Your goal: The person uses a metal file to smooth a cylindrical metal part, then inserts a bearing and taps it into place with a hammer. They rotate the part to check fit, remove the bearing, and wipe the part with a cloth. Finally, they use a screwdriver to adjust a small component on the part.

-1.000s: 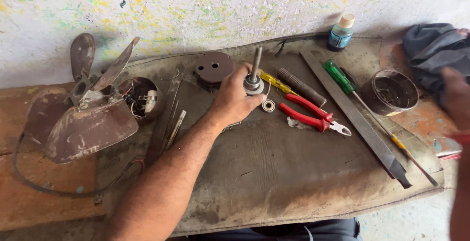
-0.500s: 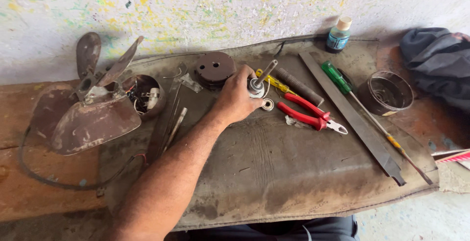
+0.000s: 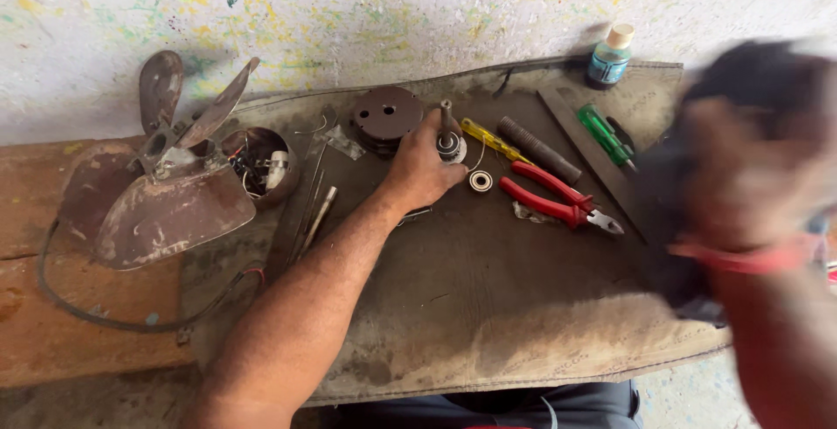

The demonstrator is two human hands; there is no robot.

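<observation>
Left hand (image 3: 423, 167) closed around a short steel shaft (image 3: 446, 125), thumb and fingers wrapped low on it near its bearing collar. Shaft upright, foot resting on the dark mat (image 3: 488, 307), just right of a round brown cover (image 3: 385, 118) and just left of a yellow screwdriver (image 3: 488, 139). 1 loose bearing ring (image 3: 480, 181) flat on the mat, just below and to the right of the shaft, apart from the fingers.

Right hand (image 3: 750, 185) raised close to the camera on the right, badly blurred, with a dark cloth (image 3: 758, 80) smeared around and behind it. Cannot tell whether closed on the cloth or merely in front of it.

Judged as a steadying step: shaft pinned in place by 1 hand, other hand off the bench. Next move likely to need a firm hold low on the shaft, kept upright, and care not to knock the ring or the red pliers (image 3: 558, 198) lying near.

Also on the bench: rusty fan blades (image 3: 166, 176) far left, a green screwdriver (image 3: 606, 132) and a small bottle (image 3: 609, 54) by the wall.
</observation>
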